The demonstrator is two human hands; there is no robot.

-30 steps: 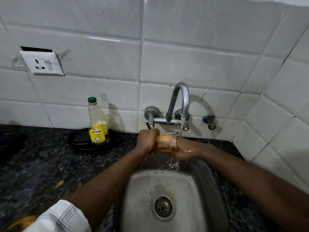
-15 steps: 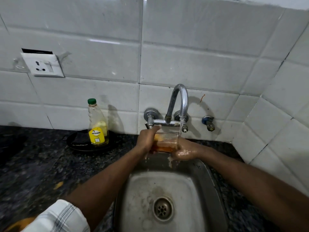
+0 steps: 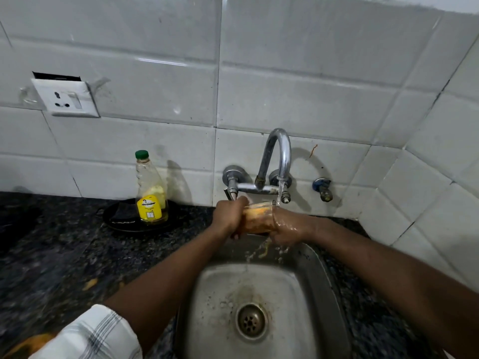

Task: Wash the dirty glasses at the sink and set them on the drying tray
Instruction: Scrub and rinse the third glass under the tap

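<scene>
Under the tap (image 3: 274, 161) at twelve o'clock of the sink (image 3: 324, 281), a glass (image 3: 259, 217) lies tipped nearly on its side, clamped between both hands: the left hand (image 3: 229, 217) wraps its nine o'clock end, the right hand (image 3: 287, 226) closes around its three o'clock end near the rim. Half a second ago the glass stood close to upright with brownish-orange liquid pooled in its bottom; now it has been rolled over, the tinted water is spilling out at six o'clock of the hands and streaking down into the basin toward the drain (image 3: 251, 321), and the running stream lands on the rim and the wet right hand instead of filling the glass. That reads as the rinse-and-dump part of the wash: the worst of the residue is leaving, yet the glass wall still looks orange, so it probably needs another fill or a scrub before it is clean. A soap bottle (image 3: 151, 193) stands untouched on a dark plate (image 3: 119, 221) at nine o'clock of the tap, on the speckled counter (image 3: 64, 255). No drying tray shows anywhere, so setting the glass down is some way off. Wet glass in wet fingers may slip; a firm two-handed hold seems wise.
</scene>
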